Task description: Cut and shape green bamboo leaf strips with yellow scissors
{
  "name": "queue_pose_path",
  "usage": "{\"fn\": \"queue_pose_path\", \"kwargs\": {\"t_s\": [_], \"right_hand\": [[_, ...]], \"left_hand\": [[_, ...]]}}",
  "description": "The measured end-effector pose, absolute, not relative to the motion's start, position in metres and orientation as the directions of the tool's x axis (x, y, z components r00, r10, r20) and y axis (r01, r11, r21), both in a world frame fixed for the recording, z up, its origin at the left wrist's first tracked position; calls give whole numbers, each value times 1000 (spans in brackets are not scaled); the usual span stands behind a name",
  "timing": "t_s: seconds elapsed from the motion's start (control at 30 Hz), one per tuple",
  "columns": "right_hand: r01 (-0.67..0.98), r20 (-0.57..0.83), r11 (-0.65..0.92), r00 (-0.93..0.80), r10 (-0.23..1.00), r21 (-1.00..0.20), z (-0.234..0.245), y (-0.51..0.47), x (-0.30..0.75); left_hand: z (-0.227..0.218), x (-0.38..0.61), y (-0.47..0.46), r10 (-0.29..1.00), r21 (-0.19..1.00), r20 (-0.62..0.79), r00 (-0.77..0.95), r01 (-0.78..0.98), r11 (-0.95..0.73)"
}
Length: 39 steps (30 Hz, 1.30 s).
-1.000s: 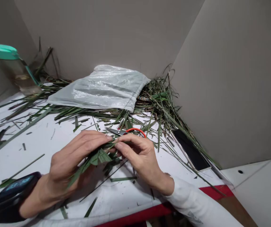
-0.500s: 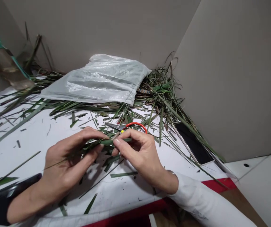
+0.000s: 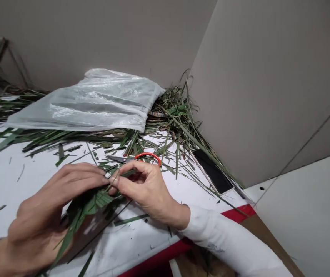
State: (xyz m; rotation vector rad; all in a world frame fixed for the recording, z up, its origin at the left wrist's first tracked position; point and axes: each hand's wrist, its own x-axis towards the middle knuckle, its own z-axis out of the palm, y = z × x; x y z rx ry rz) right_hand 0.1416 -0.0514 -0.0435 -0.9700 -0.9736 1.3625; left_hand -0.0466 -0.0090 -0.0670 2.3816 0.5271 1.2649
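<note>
The left hand [image 3: 44,207], at lower left, curls closed over a bunch of green leaves [image 3: 91,204], which hang below the hands in the lower middle of the frame, above the white table [image 3: 12,181]. The right hand [image 3: 143,190] pinches a narrow leaf strip [image 3: 126,174] from that bunch between thumb and fingers. Just beyond it, scissors [image 3: 133,157] with a red handle lie among loose strips. A plastic bag [image 3: 87,104] lies upper left, a leaf pile [image 3: 173,119] beside it, and a dark phone [image 3: 211,175] right of the scissors.
</note>
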Motion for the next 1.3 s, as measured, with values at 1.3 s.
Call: {"fn": "queue_pose_path", "kwargs": {"t_s": [1.3], "right_hand": [[383, 660, 624, -49, 750, -681, -53, -44, 161]], "left_hand": [[-42, -39, -6, 827, 814, 379, 416, 276, -512]]}}
